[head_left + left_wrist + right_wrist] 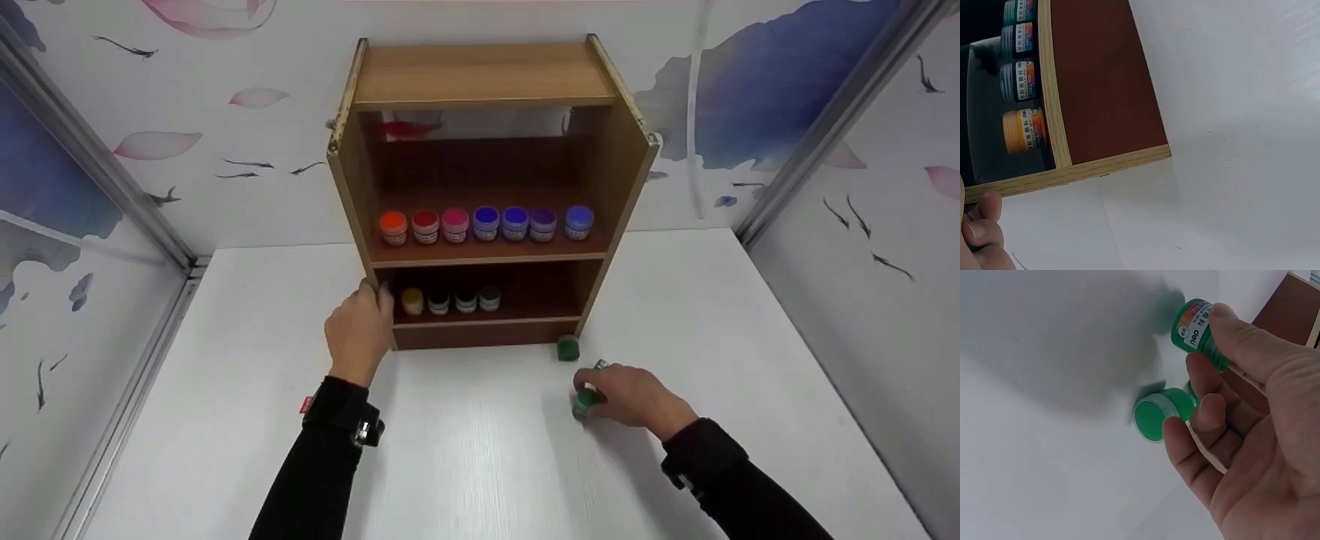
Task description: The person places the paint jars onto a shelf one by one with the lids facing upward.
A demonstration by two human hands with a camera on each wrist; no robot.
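My right hand pinches a green paint jar between thumb and forefinger, its label in plain sight in the right wrist view. Below the other fingers, a second green paint jar lies on the white table, its lid towards the camera; the head view mostly hides it. Another green paint jar sits at the cabinet's front right corner. My left hand grips the left side panel of the wooden cabinet low down. Its curled fingers show against the panel's outer face.
Along the upper shelf stand several paint jars with orange, red, pink and blue to violet lids. The lower shelf holds a yellow jar and several darker jars at its left. Patterned wall panels surround the white table.
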